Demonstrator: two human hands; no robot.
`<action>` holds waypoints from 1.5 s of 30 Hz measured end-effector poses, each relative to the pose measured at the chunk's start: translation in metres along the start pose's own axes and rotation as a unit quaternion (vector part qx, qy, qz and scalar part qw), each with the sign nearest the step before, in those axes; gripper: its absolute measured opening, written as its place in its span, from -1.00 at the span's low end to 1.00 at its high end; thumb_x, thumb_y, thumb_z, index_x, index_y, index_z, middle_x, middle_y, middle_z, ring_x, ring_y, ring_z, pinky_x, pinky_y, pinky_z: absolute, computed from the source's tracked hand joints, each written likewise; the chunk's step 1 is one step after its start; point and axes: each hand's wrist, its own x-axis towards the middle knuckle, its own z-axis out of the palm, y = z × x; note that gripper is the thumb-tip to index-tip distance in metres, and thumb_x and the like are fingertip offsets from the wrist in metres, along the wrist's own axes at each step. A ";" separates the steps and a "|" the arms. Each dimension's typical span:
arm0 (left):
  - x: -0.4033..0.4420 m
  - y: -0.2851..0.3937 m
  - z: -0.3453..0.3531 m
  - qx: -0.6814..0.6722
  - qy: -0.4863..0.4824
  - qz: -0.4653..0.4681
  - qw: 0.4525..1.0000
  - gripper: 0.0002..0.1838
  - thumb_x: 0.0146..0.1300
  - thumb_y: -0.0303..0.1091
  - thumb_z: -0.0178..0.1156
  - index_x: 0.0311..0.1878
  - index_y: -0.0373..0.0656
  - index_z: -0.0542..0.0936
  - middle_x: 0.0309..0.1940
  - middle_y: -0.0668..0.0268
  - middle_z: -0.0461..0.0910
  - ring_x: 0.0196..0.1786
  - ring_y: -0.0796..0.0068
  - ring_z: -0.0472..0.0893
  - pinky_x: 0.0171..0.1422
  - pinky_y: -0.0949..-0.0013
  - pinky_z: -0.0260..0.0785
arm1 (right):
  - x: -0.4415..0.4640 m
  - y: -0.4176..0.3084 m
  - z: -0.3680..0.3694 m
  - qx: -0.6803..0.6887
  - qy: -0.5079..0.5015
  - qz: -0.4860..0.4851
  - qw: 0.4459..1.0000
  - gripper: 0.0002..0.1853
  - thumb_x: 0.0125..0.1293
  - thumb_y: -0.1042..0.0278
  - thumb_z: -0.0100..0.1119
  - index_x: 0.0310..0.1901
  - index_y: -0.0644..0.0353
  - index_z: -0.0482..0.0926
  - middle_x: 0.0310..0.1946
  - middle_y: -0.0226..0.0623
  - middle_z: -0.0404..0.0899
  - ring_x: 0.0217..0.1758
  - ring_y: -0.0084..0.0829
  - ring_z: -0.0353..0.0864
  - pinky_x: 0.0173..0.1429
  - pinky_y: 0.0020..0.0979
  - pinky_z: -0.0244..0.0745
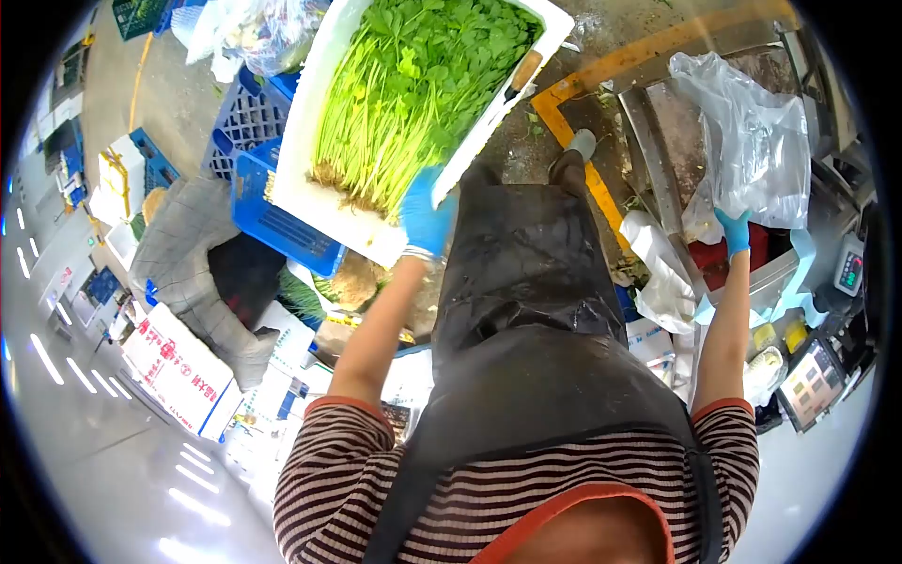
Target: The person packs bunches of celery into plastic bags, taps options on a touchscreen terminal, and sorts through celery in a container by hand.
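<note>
Many green stalks (381,127) just beside the left fingers (427,180)

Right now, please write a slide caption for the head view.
Gloved left hand at the rim of a white box of leafy greens, right hand holding a clear plastic bag.

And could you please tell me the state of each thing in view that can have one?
White foam box: open, filled with greens.
Leafy greens: roots attached.
Clear plastic bag: rumpled, in the grip of the right hand.
Left hand: gloved, at the box's edge.
Blue basket: partly covered by the box.
Small digital display: lit.
Tiled screen: lit.
</note>
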 end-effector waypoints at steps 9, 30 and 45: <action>-0.032 -0.236 -0.045 0.281 -0.271 -0.145 0.909 -0.37 -0.04 -0.04 0.45 0.09 -0.16 0.57 0.07 0.07 0.59 0.12 0.06 0.58 0.16 0.09 0.45 | -0.187 -0.304 0.040 -0.185 -0.092 -0.250 0.946 -0.41 0.36 0.22 0.20 0.39 0.14 0.35 0.18 0.03 0.53 0.21 -0.01 0.54 0.27 -0.20 0.41; -0.040 -0.246 -0.001 0.079 -0.055 -0.205 0.974 0.21 -0.15 -0.10 0.57 0.51 -0.20 0.03 0.36 -0.01 0.27 0.32 -0.04 0.37 0.41 0.10 0.28 | -0.268 -0.531 0.416 -0.537 -0.047 -0.695 0.475 -0.23 0.23 0.33 0.19 0.48 0.25 0.17 0.05 -0.21 0.43 0.10 -0.24 0.44 0.31 -0.18 0.31; -0.024 -0.251 0.000 0.032 -0.104 -0.257 0.960 -0.29 -0.11 -0.07 0.54 0.10 -0.15 0.49 0.07 -0.02 0.43 0.10 -0.08 0.51 0.20 0.04 0.44 | -0.262 -0.564 0.432 -0.681 -0.260 -0.548 0.409 -0.54 0.20 0.45 0.22 0.18 0.10 0.48 -0.14 -0.29 0.60 -0.02 -0.26 0.61 0.15 -0.20 0.44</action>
